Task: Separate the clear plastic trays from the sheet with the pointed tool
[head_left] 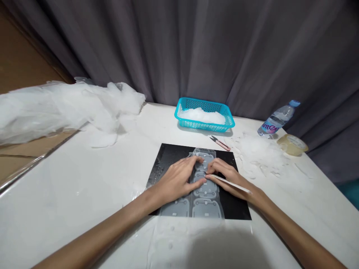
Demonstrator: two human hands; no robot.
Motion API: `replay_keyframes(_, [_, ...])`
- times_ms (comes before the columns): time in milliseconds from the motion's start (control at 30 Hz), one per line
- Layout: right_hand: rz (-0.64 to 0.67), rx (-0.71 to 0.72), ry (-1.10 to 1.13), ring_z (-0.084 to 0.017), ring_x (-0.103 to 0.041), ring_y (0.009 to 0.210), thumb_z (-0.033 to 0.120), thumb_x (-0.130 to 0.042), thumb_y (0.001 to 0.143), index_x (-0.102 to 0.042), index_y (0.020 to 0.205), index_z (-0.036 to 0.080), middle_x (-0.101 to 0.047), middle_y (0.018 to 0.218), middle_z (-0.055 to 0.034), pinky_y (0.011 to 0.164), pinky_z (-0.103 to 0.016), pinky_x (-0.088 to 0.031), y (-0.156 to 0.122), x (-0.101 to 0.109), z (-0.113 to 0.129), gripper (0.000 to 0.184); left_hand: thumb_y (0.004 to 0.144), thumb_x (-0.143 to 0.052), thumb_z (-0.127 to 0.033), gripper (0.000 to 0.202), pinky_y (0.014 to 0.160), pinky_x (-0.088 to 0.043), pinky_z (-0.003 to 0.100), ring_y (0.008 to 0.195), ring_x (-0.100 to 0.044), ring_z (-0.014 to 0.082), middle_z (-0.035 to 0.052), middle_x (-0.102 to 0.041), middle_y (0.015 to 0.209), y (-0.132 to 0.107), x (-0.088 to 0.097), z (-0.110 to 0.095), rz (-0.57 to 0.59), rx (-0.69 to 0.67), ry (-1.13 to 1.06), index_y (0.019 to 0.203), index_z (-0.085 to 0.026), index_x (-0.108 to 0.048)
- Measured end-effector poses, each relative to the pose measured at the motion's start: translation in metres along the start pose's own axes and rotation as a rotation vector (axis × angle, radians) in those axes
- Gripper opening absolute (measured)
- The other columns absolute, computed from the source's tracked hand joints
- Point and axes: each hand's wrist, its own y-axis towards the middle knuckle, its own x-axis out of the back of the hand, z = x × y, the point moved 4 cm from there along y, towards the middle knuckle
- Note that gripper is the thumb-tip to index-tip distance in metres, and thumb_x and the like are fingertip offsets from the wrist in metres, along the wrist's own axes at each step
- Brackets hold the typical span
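On the black mat (242,211), a translucent molded sheet (206,191) is lying under both hands: the left hand (178,177) is resting there, fingers spread, while the right hand's (226,174) fingers are pinching a slim white tool (232,184).

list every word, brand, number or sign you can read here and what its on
"ten": end of a word in large letters on the plastic bottle; the letters before it are unclear.
Pale label on the round yellowish roll: too small and blurred to read.
Clear sheet with grey panels: small pale marks, no readable text.
I can make out no other words or numbers.
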Motion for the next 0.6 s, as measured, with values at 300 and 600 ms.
replay_keyframes(300, [-0.023, 0.109, -0.300, -0.026, -0.063, 0.116, 0.030, -0.051, 0.108, -0.056, 0.135, 0.022, -0.062, 0.122, -0.0136, 0.099, -0.043, -0.057, 0.004, 0.001, 0.007, 0.029, 0.097, -0.053, -0.070, 0.056, 0.092, -0.052, 0.051, 0.101, -0.063, 0.0349, 0.0144, -0.064, 0.105, -0.009, 0.001, -0.006, -0.184, 0.155, 0.442, 0.107, -0.014, -0.057])
replay_keyframes(600, [-0.087, 0.298, -0.534, -0.026, -0.066, 0.098, 0.021, -0.046, 0.109, -0.059, 0.131, 0.017, -0.068, 0.108, -0.0137, 0.081, -0.040, -0.060, 0.004, -0.008, -0.003, 0.026, 0.096, -0.052, -0.074, 0.058, 0.073, -0.048, 0.039, 0.078, -0.067, 0.0299, 0.0069, -0.068, 0.081, -0.004, 0.005, 0.002, -0.055, 0.342, 0.167, 0.089, -0.018, -0.063])
